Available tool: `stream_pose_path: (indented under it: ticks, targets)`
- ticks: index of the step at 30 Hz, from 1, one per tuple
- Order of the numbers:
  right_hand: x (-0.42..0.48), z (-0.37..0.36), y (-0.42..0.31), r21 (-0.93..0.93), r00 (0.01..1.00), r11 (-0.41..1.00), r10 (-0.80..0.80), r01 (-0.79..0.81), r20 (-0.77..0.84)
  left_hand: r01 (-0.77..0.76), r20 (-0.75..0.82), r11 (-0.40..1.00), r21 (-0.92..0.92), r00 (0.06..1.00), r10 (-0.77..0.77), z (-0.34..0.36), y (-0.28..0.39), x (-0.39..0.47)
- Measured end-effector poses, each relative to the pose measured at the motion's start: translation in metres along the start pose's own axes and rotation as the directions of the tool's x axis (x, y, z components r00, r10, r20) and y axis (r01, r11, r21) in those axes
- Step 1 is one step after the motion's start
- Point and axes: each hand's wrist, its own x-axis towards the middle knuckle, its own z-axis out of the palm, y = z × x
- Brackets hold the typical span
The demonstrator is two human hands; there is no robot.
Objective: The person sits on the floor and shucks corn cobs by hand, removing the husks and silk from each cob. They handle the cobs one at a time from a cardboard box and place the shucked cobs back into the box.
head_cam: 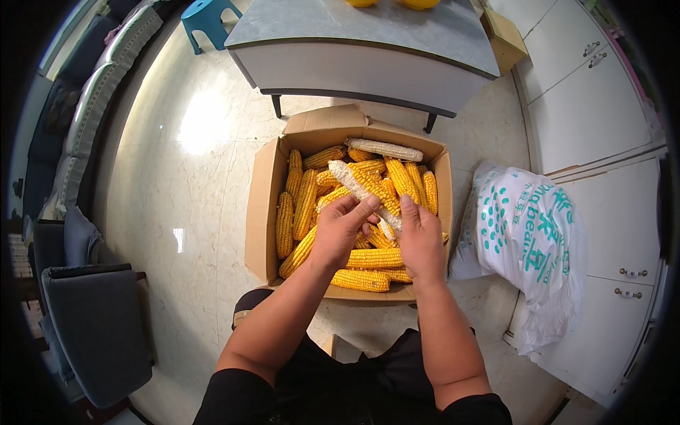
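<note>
Between my two hands is a partly shelled ear of corn (366,186), tilted over the box. Its left side shows bare white cob, while yellow kernels still cover the right side. My left hand (345,226) grips it from below, thumb along the bared strip. My right hand (422,236) holds its lower right end, with the thumb against the kernels. Beneath them a cardboard box (264,212) holds many yellow ears of corn (305,204). A bare white cob (385,149) lies across the ears at the box's far side.
Beyond the box stands a grey-topped table (350,32) on dark legs, a blue plastic stool (207,21) at its left. A white printed sack (523,239) leans to the right, against white cabinets (589,117). A grey upholstered seat (95,329) is at the left.
</note>
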Motion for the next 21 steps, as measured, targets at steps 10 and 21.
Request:
stream_pose_path:
  ticks: [10,21]
  targets:
    - [0.002,0.001,0.002,0.03,1.0,1.0,0.004,-0.003,-0.022,-0.042,0.032,0.974,-0.224,0.998,0.051,0.001,-0.003,-0.003]
    - [-0.004,0.002,-0.01,-0.087,0.997,0.994,-0.071,0.069,-0.01,-0.069,0.012,0.992,-0.102,0.997,0.07,0.003,-0.002,-0.001]
